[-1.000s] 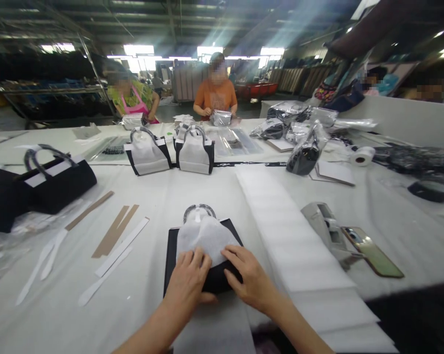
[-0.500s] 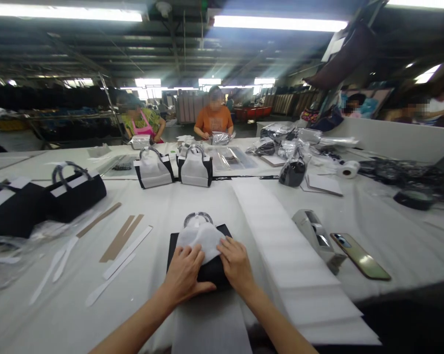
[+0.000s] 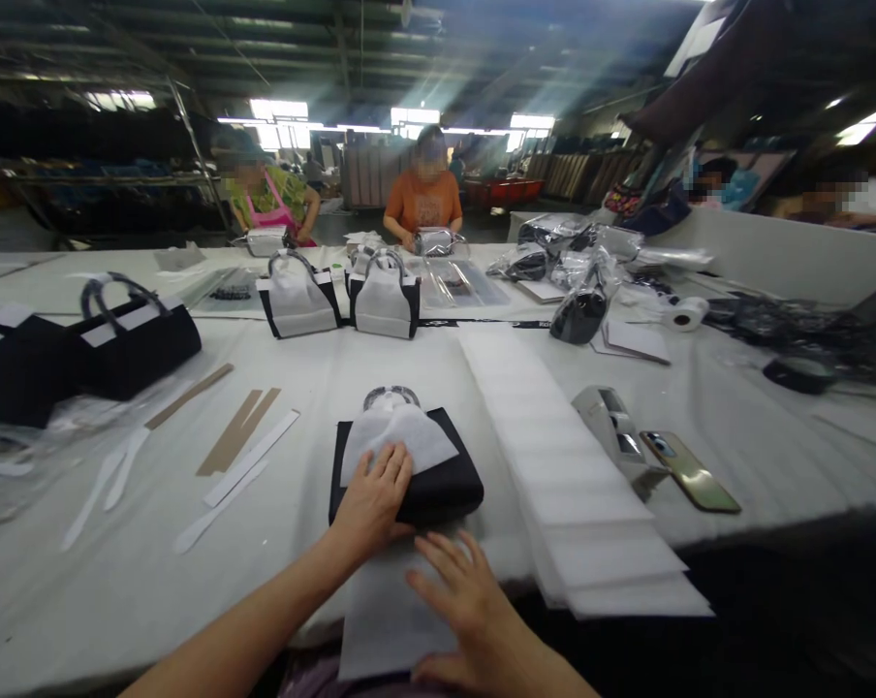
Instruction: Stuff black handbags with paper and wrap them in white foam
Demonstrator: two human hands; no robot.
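A black handbag (image 3: pixel 449 485) lies on the table before me, its wrapped handles (image 3: pixel 391 396) pointing away. White tissue-like sheet (image 3: pixel 401 436) covers part of its upper face. My left hand (image 3: pixel 376 494) rests flat on the sheet and the bag, fingers stretched out. Nearer to me, my right hand (image 3: pixel 463 596) hovers with fingers spread, over a white strip (image 3: pixel 387 620) that runs from under the bag toward the table's front edge. It holds nothing that I can see.
Stacked white foam sheets (image 3: pixel 569 504) lie to the right, beside a tape dispenser (image 3: pixel 612 427) and a phone (image 3: pixel 689 470). Brown strips (image 3: pixel 238 431) lie left. Wrapped handbags (image 3: pixel 384 296) stand farther back. Two people (image 3: pixel 423 199) work across the table.
My right hand has left the sheet and moved down toward me, fingers spreading. The sheet's right corner now lies flatter across the bag. My left hand stays on it. The view has tilted down.
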